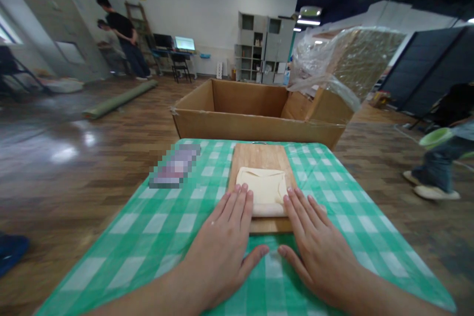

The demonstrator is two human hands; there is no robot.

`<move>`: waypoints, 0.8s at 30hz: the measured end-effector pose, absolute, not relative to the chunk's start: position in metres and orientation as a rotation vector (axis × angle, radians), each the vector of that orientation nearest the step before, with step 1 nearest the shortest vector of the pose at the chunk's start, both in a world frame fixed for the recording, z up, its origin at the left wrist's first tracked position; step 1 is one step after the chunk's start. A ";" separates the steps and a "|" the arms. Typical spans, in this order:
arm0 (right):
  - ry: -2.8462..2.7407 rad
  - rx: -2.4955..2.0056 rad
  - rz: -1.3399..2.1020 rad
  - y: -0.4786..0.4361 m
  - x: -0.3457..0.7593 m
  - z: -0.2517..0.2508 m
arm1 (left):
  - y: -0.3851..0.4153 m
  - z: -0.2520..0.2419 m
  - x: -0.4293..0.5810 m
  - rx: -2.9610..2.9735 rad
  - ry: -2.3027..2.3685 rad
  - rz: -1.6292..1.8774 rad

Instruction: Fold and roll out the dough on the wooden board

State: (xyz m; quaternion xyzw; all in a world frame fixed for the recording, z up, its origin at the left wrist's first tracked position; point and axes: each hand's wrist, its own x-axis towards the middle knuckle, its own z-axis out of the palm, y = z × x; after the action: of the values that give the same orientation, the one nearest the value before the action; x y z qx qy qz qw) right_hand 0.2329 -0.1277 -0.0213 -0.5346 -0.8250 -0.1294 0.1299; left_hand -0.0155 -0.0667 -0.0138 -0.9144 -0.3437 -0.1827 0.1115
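Observation:
A pale sheet of folded dough (262, 185) lies on a wooden cutting board (259, 155). Across its near edge runs a light wooden rolling pin (270, 210), partly covered by my fingers. My left hand (227, 237) rests flat over the pin's left end, fingers stretched forward and thumb pointing inward. Over the right end lies my right hand (318, 242), also flat with straight fingers. Neither hand wraps round the pin. The dough's far edge shows a fold line, and a loose flap is visible near its right side.
A green and white checked tablecloth (155, 237) covers the table. To the left lies a blurred-out flat item (176, 167). Just beyond the table stands a large open cardboard box (255, 126) with plastic wrap. People stand at back left; a person (437, 163) is at right.

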 end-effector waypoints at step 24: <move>-2.607 -1.600 -0.185 0.082 0.270 0.000 | 0.144 -0.009 0.044 -2.898 -1.363 -0.629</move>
State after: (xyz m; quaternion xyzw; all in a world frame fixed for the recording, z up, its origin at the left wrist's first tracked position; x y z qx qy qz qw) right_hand 0.2701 0.0815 0.0003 -0.5216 -0.8502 -0.0604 0.0387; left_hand 0.0436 0.1439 -0.0092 -0.8863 -0.4169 -0.1924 -0.0613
